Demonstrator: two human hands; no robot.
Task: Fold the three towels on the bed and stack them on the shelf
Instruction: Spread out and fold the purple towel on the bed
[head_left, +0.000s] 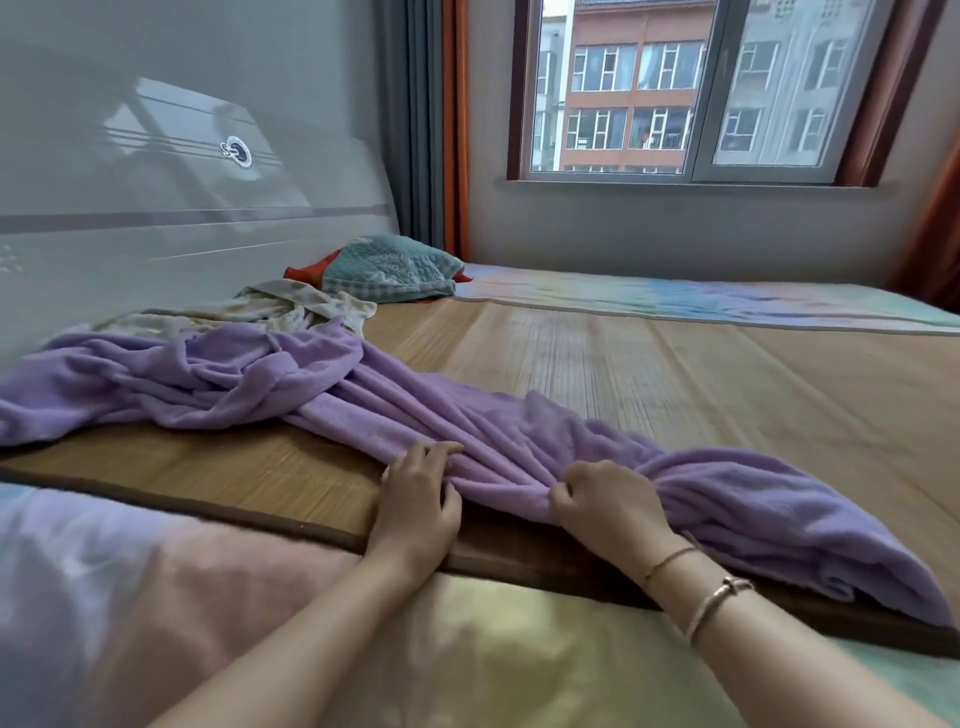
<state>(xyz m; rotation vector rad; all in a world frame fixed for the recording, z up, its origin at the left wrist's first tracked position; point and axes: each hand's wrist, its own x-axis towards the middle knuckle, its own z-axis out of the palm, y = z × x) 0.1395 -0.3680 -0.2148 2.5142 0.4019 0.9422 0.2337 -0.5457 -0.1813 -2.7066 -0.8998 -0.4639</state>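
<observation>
Both hands grip the purple towel (467, 431) at the bed's (727, 374) near edge — left hand (418, 499) with fingers half-curled into its folds, right hand (608, 506) fisted on a bunch. A cream towel (291, 306) lies crumpled well beyond the left hand.

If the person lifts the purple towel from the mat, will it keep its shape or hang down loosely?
Probably it hangs loosely: the purple towel lies in soft bunched folds, and it gathers into ridges where the left hand and right hand grip it. Its plush pile suggests some weight. It is long, so the far end would likely drag on the mat.
</observation>
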